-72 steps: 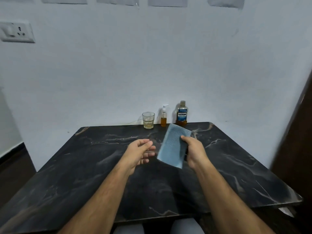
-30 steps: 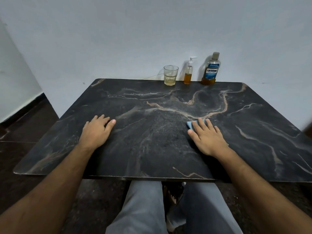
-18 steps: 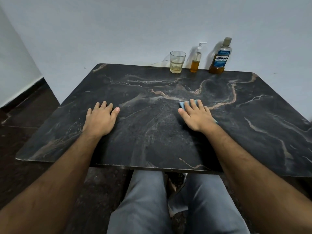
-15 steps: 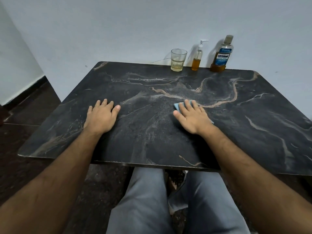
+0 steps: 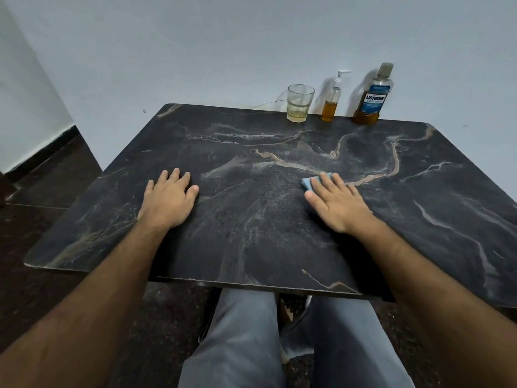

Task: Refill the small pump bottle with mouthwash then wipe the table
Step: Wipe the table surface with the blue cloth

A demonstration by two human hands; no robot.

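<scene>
1. A blue cloth (image 5: pixel 309 183) lies flat on a dark marbled table (image 5: pixel 251 219), right of centre; only its far left corner shows.
2. The right hand (image 5: pixel 335 204) presses palm-down on the cloth, fingers straight and slightly spread, covering most of it.
3. The left hand (image 5: pixel 169 198) rests flat on the bare tabletop, well apart from the cloth, fingers extended and close together, holding nothing.
4. At the far edge, against the white wall (image 5: pixel 223 46), stand three things in a row: a glass (image 5: pixel 299 103) with a little pale liquid, a small pump bottle (image 5: pixel 331 99) partly filled with amber liquid, and a mouthwash bottle (image 5: pixel 373 96) with a blue label.
</scene>
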